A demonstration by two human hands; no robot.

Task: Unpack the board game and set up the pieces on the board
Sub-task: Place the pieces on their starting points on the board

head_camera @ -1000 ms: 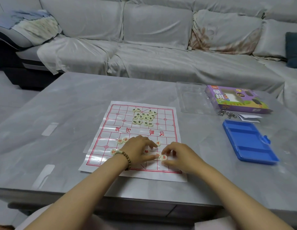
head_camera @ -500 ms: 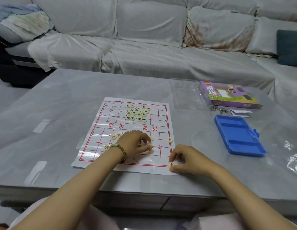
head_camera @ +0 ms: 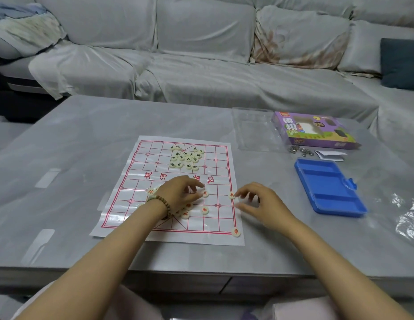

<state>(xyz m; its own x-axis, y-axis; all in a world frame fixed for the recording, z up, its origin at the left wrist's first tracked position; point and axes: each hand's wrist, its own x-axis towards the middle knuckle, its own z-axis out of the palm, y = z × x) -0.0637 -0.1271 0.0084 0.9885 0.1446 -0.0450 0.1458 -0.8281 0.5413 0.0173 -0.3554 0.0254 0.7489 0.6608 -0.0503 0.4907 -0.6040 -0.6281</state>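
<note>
Xiangqi pieces (head_camera: 204, 210) in red lie beneath and just right of the left hand (head_camera: 180, 192), its grip unclear; right hand (head_camera: 259, 202), loosely curled, empty, hovers beyond them.

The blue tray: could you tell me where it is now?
Head view: the blue tray lies on the table, right of the board, just nearer than the purple box.

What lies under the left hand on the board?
Red-marked pieces peek out around the left hand on the board: one beside its fingertips, others near the wrist. Whatever lies beneath the palm is covered.
</note>
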